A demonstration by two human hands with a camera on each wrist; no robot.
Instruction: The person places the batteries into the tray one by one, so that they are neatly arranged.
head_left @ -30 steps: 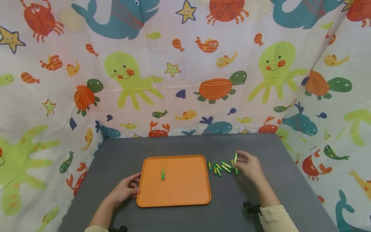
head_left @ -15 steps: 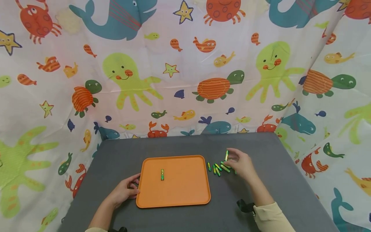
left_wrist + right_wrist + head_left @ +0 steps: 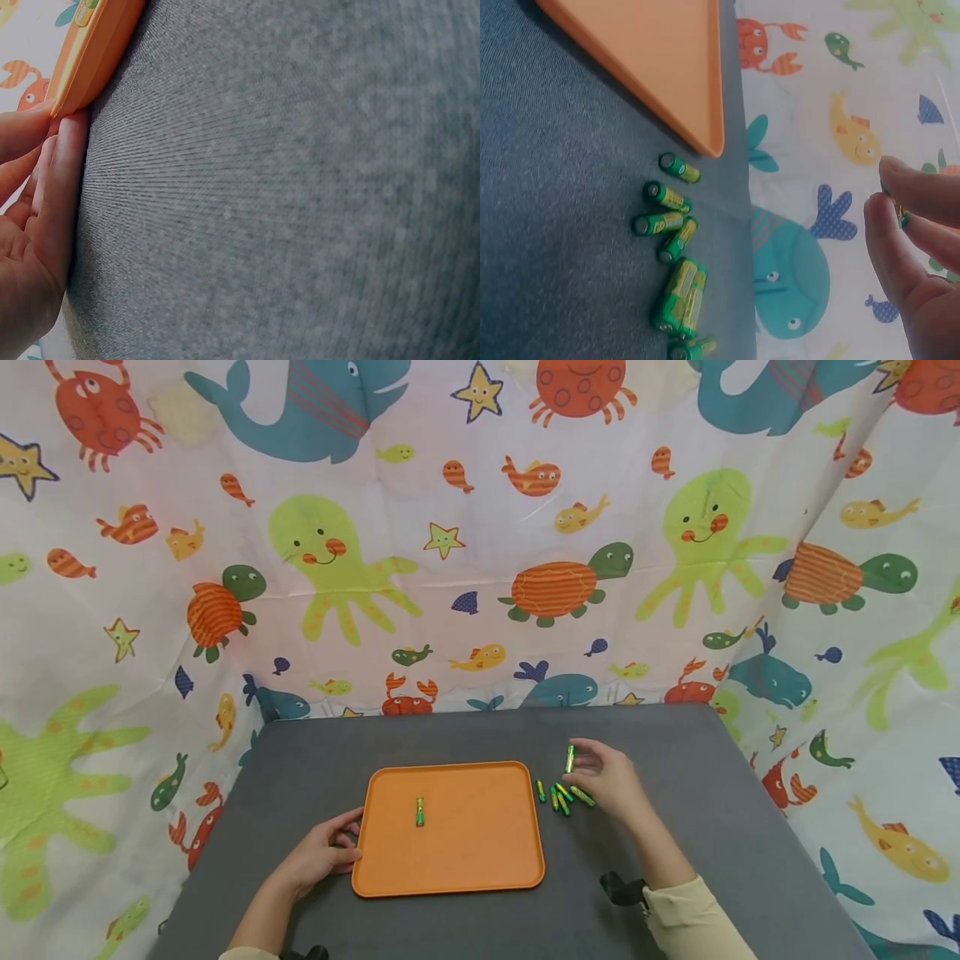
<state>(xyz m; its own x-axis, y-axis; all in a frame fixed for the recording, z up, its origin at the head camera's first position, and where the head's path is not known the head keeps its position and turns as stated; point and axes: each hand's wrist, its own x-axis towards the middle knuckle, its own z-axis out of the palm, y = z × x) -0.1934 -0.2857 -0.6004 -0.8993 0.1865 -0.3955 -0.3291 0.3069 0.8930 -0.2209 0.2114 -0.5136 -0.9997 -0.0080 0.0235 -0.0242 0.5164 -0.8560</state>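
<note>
My left hand point(image 3: 324, 852) holds the left edge of an orange tray point(image 3: 480, 835). In the left wrist view its thumb lies on the tray's rim point(image 3: 94, 64) with the fingers underneath. One green and yellow battery point(image 3: 420, 812) lies on the tray, left of its middle. Right of the tray, my right hand point(image 3: 613, 783) pinches another battery point(image 3: 570, 758) upright, raised over the table. The right wrist view shows it mostly hidden behind the fingers point(image 3: 889, 232). Below that hand, several loose batteries point(image 3: 679, 292) lie on the table.
A grey cloth-covered table point(image 3: 450, 927) bears everything. A white curtain point(image 3: 480, 602) printed with sea animals hangs behind it and along both sides. The loose batteries lie close to the tray's right edge, the nearest battery point(image 3: 541, 791) beside its upper corner.
My right hand has moved left toward the tray, carrying the pinched battery over the loose ones. My left hand, the tray and the battery on it have stayed put.
</note>
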